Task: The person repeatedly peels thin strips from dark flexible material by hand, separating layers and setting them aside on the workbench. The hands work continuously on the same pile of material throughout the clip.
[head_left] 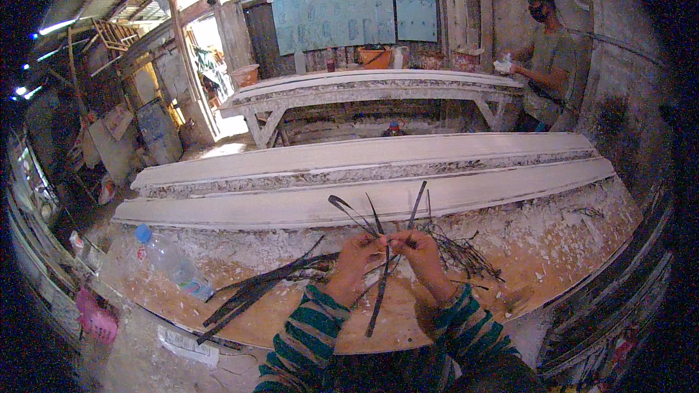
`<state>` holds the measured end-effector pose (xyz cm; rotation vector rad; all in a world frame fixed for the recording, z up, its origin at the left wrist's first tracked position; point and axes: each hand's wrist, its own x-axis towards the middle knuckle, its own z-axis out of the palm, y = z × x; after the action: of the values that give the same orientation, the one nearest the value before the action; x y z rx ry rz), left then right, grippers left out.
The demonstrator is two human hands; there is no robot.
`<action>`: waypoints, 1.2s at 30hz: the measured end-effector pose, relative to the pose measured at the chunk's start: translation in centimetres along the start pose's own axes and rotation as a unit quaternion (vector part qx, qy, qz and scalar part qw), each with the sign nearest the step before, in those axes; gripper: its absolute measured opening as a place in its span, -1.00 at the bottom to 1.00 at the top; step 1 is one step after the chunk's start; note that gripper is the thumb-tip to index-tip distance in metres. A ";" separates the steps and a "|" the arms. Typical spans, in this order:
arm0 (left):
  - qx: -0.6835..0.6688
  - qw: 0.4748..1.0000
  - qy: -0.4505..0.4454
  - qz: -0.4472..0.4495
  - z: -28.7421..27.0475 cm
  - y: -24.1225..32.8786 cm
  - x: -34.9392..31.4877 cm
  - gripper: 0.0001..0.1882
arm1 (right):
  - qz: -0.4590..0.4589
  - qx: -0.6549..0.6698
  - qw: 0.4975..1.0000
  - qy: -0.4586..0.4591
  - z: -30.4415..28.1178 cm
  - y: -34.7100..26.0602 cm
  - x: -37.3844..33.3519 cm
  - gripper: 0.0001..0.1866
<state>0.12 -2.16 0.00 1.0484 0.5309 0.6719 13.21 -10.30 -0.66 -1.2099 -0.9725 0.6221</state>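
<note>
Above the near edge of the work table, my left hand (pixel 357 262) and my right hand (pixel 422 255) meet fingertip to fingertip. Both pinch dark, flat, narrow strips (pixel 376 309); one end hangs down between my wrists, and others stick up above my fingers, one bent into a loop. Exactly how the strips cross is hidden by my fingers. A loose bundle of longer dark strips (pixel 255 291) lies left of my left hand. Beside my right hand is a tangle of thin, dark, stringy pieces (pixel 470 251).
Two long white-coated boards (pixel 291 204) span the table (pixel 582 247), which is strewn with white flakes. A clear bottle (pixel 171 266) with a blue cap leans at the left. Beyond, a co-worker (pixel 550 58) stands at another long bench (pixel 328 91). A pink basket (pixel 97 316) sits lower left.
</note>
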 end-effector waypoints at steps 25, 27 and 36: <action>0.030 0.998 -0.026 0.041 0.6 1.0 -0.5 -0.88 | 0.097 0.078 0.986 -0.110 -0.1 -0.2 -0.4 -0.83; 0.067 0.997 -0.019 0.022 0.7 1.2 -0.7 -0.91 | 0.103 0.107 0.984 -0.100 -0.2 -0.3 -0.4 -0.85; 0.284 0.943 -0.032 0.173 0.8 1.3 -1.2 -0.91 | 0.112 0.179 0.977 -0.022 0.4 0.5 -0.3 -0.89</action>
<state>-0.45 -3.13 1.60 1.7291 0.4988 0.8108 12.78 -10.25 -1.20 -0.9913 -0.7249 0.9635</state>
